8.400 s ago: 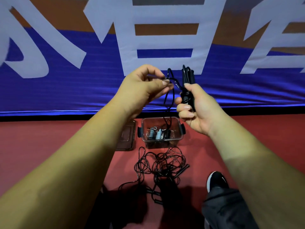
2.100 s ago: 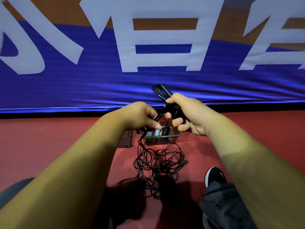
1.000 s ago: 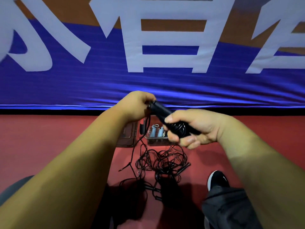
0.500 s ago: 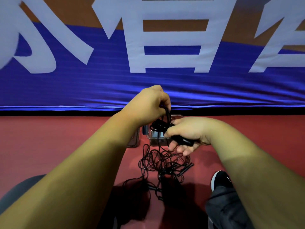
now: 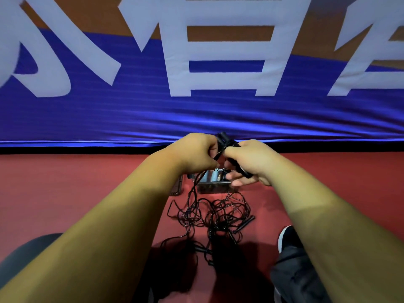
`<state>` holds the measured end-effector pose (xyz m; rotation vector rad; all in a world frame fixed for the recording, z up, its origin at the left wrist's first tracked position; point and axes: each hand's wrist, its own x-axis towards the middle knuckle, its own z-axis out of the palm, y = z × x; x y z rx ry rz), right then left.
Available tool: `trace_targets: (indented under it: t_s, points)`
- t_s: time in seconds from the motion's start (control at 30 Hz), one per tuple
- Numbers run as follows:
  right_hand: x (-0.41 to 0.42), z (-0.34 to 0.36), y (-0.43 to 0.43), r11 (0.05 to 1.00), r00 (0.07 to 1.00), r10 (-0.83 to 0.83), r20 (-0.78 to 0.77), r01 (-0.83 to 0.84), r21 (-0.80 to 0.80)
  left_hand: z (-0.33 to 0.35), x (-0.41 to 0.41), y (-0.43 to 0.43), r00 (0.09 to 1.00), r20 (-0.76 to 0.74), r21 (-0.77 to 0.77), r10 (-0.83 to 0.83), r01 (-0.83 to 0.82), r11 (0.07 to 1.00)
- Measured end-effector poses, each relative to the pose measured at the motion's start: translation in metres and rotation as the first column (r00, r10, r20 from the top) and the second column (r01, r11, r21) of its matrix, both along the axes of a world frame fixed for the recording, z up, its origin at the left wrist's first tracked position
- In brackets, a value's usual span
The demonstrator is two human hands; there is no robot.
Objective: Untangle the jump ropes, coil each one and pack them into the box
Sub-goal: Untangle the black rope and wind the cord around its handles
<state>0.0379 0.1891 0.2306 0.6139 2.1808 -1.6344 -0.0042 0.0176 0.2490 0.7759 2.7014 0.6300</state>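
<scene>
While raised close together, left hand (image 5: 196, 153) and right hand (image 5: 251, 159) clutch one bundled jump rope (image 5: 225, 139).

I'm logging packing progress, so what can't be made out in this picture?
Head view only:
Held rope: its coiling is hidden by the left hand and right hand wrapped round it.
Box: contents partly covered by the right hand, too small to name.
Lid: mostly behind the left forearm.
Tangle on the floor: rope count unclear, thin cords overlap.
</scene>
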Motion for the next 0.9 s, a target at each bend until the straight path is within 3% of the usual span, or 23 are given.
trace_targets:
  t_s: [0.23,0.37,0.43,0.67,0.77,0.9]
  points:
    - [-0.0028,0.0029,0.0,0.991,0.996,-0.062,-0.064,0.054,-0.121,0.0053,0.0016,0.0003,0.985,0.027,0.114,0.171,-0.173,0.978]
    - [-0.0034,0.0054,-0.0018,0.99,0.993,-0.05,-0.107,0.036,-0.135,0.0058,-0.0022,-0.0004,0.962,-0.067,0.117,0.264,-0.255,0.96]
    - [-0.0035,0.0055,-0.0024,0.992,0.99,-0.058,-0.129,0.043,-0.117,0.0054,-0.0036,-0.0004,0.958,-0.047,0.154,0.281,-0.272,0.95]
    - [-0.0058,0.0068,0.0034,0.983,0.968,-0.179,-0.174,0.171,-0.064,0.0053,-0.003,-0.0059,0.961,0.272,0.155,-0.045,0.003,0.988]
    - [-0.0043,0.0073,0.0032,0.989,0.974,-0.148,-0.171,0.145,-0.03,0.0022,-0.0026,-0.0064,0.973,0.23,0.135,-0.002,-0.03,0.99]
    - [-0.0042,0.0071,-0.0003,0.993,0.976,-0.122,-0.179,0.119,-0.027,-0.0001,-0.0056,-0.0055,0.996,0.062,0.013,0.07,-0.07,0.997]
